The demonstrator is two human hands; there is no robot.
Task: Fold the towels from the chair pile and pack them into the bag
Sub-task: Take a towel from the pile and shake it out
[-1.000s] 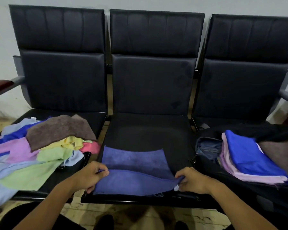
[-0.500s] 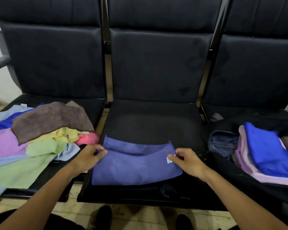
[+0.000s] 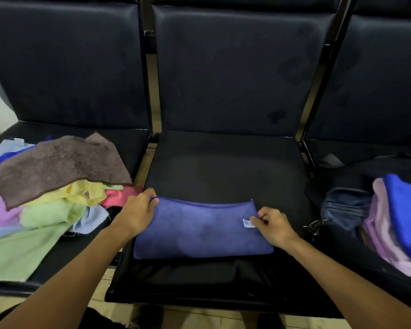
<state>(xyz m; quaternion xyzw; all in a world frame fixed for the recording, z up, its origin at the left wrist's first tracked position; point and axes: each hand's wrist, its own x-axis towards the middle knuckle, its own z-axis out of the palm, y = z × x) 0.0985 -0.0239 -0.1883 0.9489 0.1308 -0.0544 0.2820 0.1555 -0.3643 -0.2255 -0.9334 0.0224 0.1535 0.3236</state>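
A purple-blue towel (image 3: 199, 230) lies folded in half on the middle seat (image 3: 223, 167), its fold toward me. My left hand (image 3: 138, 213) pinches its far left corner. My right hand (image 3: 272, 225) pinches the far right corner beside a small white label (image 3: 246, 222). On the left seat sits the loose pile of towels (image 3: 50, 186), with a brown one on top over yellow, green, pink and light blue ones. On the right seat the open black bag (image 3: 347, 207) holds folded lilac and bright blue towels (image 3: 399, 219).
Three black padded chairs stand joined in a row, with metal gaps between the seats. A light green towel (image 3: 17, 252) hangs toward the left seat's front edge. A metal clasp (image 3: 314, 225) lies at the bag's mouth. Tiled floor and my shoes show below.
Both hands carried the towel's near edge up and over to the far edge, so the towel now lies folded in half. The camera moved closer and tilted down.
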